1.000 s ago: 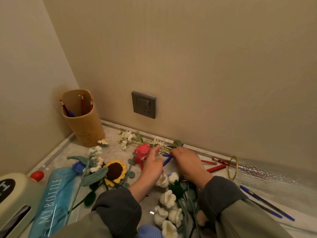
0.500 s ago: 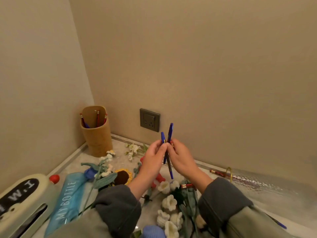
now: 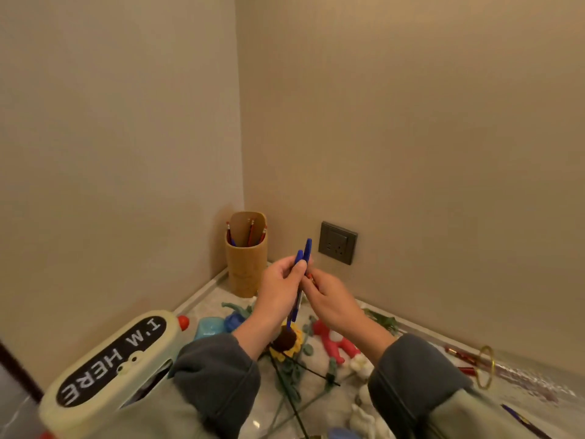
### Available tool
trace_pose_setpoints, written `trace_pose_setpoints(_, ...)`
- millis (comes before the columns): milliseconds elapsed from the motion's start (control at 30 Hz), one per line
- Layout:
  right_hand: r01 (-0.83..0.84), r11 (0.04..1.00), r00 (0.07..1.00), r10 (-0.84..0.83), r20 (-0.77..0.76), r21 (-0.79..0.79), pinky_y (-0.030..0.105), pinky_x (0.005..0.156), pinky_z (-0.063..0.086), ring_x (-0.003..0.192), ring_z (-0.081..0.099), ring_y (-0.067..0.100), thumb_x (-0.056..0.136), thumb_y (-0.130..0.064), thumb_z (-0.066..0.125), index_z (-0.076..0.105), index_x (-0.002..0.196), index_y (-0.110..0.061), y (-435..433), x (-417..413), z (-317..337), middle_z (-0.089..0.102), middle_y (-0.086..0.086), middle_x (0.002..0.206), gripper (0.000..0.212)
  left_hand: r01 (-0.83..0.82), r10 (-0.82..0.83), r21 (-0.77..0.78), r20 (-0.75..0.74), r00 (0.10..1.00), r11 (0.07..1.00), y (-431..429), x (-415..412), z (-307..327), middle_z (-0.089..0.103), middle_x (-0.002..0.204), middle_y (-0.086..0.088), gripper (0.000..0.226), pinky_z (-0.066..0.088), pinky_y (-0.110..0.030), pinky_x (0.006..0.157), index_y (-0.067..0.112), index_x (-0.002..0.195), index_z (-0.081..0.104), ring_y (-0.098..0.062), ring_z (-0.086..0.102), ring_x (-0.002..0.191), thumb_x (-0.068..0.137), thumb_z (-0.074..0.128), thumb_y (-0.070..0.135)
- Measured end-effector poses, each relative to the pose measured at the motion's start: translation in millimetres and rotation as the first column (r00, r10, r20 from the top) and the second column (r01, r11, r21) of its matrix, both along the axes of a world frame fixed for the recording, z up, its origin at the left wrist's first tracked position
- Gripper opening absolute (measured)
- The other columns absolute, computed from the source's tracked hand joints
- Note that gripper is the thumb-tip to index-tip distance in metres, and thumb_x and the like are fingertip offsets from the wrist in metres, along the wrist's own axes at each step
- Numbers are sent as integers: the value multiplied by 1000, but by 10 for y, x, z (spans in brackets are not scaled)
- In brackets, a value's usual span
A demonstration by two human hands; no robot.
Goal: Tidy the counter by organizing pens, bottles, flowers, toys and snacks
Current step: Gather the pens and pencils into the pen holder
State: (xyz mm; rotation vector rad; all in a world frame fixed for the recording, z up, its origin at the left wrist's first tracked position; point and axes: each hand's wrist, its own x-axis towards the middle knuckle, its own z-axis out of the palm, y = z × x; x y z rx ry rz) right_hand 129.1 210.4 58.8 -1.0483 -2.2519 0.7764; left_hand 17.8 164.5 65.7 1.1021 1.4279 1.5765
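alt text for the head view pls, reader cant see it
The left hand and right hand hold two blue pens upright above a cluttered counter. A tan pen holder stands in the corner; a crochet sunflower and red toy lie below.

Two blue pens stand nearly upright, pinched between the left hand and right hand. Red pens lean in the far tan cup. A crochet sunflower and a red toy lie nearer.

Frame centre: two blue pens upright, gripped by left hand and right hand; tan pen cup up-left.
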Motion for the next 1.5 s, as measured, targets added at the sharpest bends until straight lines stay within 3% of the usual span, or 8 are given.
trace_pose_setpoints(233,-81,997,993,79,85,20,38,68,49,79,61,15,102,-40,35,60,109,-22,-8,-544,131,65,-3,87,32,-128,130,78,-31,991,989,-24,-503,82,71,102,3,18,52,-24,86,20,108,68,-8,65,99,95,56,17)
trace_pose_setpoints(300,-31,997,998,27,61,74,32,67,46,81,59,13,102,-42,32,62,100,-25,35,-639,228,62,-5,88,34,-152,156,109,-30,987,982,-5,-634,140,71,102,5,19,52,-24,86,21,111,66,-7,66,98,95,55,18)
trace_pose_setpoints(433,157,972,987,-146,-72,177,24,57,40,71,56,6,102,-45,30,57,87,-27,148,-832,472,59,-10,78,36,-178,187,174,-41,981,969,71,-921,268,72,101,8,23,52,-25,87,20,117,64,-3,66,97,95,55,21)
trace_pose_setpoints(633,227,954,936,-158,-315,196,30,58,47,67,59,8,101,-44,36,54,86,-30,333,-1183,810,62,-7,74,28,-186,199,299,-15,980,936,327,-1238,423,72,99,9,20,55,-19,80,18,114,61,-3,67,94,96,53,21)
trace_pose_setpoints(767,250,925,953,-183,-242,285,26,53,41,64,56,6,102,-45,34,54,86,-27,487,-1398,821,61,-7,72,32,-204,226,341,-27,974,918,546,-1386,415,71,101,16,21,52,-13,79,18,117,58,1,65,98,97,52,22)
trace_pose_setpoints(967,263,900,965,-246,-92,348,25,51,37,63,54,6,102,-46,32,50,84,-32,727,-1534,557,57,-10,69,30,-189,210,266,-54,976,945,751,-1462,173,65,98,32,31,46,-5,73,51,96,58,11,61,95,97,51,21)
trace_pose_setpoints(1267,136,990,985,-139,106,40,34,66,47,83,59,16,98,-33,46,56,110,-26,947,-1559,-27,64,-3,95,17,-105,118,100,-130,984,989,835,-1548,-366,64,111,19,34,49,-12,84,43,107,59,7,58,105,95,53,12)
trace_pose_setpoints(1500,95,995,995,-93,40,-38,35,85,53,98,60,13,96,-24,50,44,139,-24,692,-1336,-44,63,-3,117,43,-143,160,146,-113,981,979,598,-1407,-159,51,132,16,47,38,-10,96,25,139,45,6,46,121,96,49,6)
